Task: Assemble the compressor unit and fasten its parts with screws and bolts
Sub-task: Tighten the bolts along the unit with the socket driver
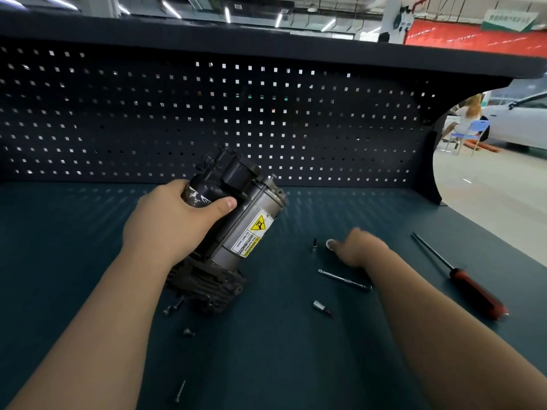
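Head view: left hand (174,220), fingers and thumb clamped round grey-black cylindrical metal compressor (236,229), tilted on its finned base; right hand (359,250), blurred, finger state untellable, at small round silver piece (329,243) right of compressor. Likely fetching hardware; next needs a clean pinch

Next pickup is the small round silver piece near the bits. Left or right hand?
Right. The right hand is beside the round silver piece and looks free, though blurred. The left hand grips the compressor, holding it tilted on the bench.
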### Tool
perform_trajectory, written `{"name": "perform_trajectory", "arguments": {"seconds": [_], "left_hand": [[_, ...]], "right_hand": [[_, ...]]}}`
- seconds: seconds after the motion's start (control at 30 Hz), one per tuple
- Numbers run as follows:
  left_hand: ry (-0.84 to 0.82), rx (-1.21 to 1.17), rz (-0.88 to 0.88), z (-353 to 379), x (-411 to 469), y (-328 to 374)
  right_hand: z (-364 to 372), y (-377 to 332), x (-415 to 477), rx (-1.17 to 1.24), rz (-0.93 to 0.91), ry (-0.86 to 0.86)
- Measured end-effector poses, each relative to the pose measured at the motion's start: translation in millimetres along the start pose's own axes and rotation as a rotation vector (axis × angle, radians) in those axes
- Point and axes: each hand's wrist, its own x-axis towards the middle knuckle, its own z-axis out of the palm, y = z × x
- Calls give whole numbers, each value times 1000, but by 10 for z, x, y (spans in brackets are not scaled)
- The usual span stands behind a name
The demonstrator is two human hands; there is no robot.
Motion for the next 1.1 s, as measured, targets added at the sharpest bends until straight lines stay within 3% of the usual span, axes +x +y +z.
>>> {"name": "perform_trajectory", "arguments": {"seconds": [0.07,0.13,0.33,0.47,0.6,0.73,0.87,0.97,1.1], "left_hand": [[2,-5,-3,-13,-6,0],[-7,-13,-2,-23,-14,-9],[-13,-88,64,-120,-88,-180],[4,-234,98,-249,-130,-362],[-123,-247,131,-339,75,-358],[-346,-90,173,-324,390,-206],[-556,218,227,-112,571,-51],[-534,556,361,134,565,-22],[-447,598,372,215,615,-88]], "right_hand": [[63,33,20,-135,-33,-64],[9,19,-13,-76,-80,-38],[-338,-364,-555,821,-322,326],[-147,-601,-909,1059,-370,113],[161,-772,-1010,1461,-241,-202],[188,-703,-931,1446,-176,-138],[231,-520,-719,1469,-71,-53],[239,-466,-582,1484,-39,-18],[323,-485,-500,1369,-106,-56]]}}
